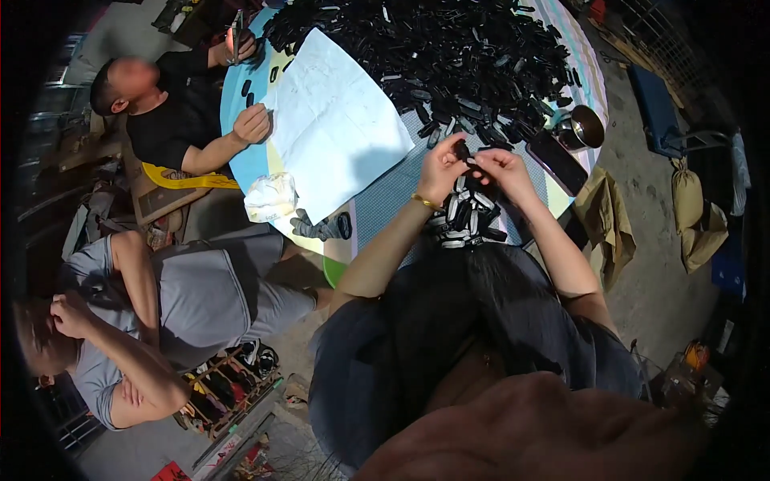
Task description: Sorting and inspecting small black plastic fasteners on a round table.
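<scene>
Broadly, bench (385,200) carries a big heap of black clips (449,56) and a white sheet (337,120). Left hand (439,167) & right hand (501,170) each pinch one small black piece (464,151) btwn fingertips, above bench edge. Prob. light, stiff, smooth plastic; hold by ends.

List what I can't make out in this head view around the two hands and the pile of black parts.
- Small black part pinched between left hand and right hand: fingers cover most of it; shape unclear.
- Black parts pile: single pieces too small and dark to tell apart.
- Batch of pieces below the hands: partly hidden by the wrists and dark hair.
- Metal bowl: contents in shadow.
- Table near edge: hidden by the person's body.
</scene>
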The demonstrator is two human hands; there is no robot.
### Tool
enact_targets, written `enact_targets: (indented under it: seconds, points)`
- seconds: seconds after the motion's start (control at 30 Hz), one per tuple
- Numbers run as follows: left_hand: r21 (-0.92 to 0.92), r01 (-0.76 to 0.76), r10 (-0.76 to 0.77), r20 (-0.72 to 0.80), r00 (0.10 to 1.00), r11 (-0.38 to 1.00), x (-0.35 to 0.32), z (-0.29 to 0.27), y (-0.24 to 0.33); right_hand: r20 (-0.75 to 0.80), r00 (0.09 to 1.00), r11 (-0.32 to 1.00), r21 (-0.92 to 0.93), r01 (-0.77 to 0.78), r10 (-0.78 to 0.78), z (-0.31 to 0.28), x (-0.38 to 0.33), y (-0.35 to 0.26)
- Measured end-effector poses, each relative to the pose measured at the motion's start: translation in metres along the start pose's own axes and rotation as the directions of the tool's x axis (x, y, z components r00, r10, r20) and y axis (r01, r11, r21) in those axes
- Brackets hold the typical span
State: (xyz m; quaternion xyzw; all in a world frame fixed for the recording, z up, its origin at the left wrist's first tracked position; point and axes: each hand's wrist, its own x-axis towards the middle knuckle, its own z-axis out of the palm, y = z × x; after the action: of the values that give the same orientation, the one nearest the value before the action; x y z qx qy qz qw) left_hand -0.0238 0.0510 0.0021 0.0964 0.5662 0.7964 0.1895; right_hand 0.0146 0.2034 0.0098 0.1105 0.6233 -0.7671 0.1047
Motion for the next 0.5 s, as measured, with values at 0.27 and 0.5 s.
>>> enact_targets:
  seconds: [0.27, 0.5]
  points:
    - [-0.026, 0.179, -0.175, 0.096, 0.98, 0.984, -0.021, -0.009, 0.018, -0.03, 0.989, 0.989, 0.018, 0.147, -0.146, 0.02, -0.018, -0.008]
    - [0.201, 0.08, -0.083, 0.01, 0.996, 0.976, -0.025, -0.006, 0.016, -0.003, 0.993, 0.991, -0.057, 0.119, -0.12, 0.021, -0.019, -0.006]
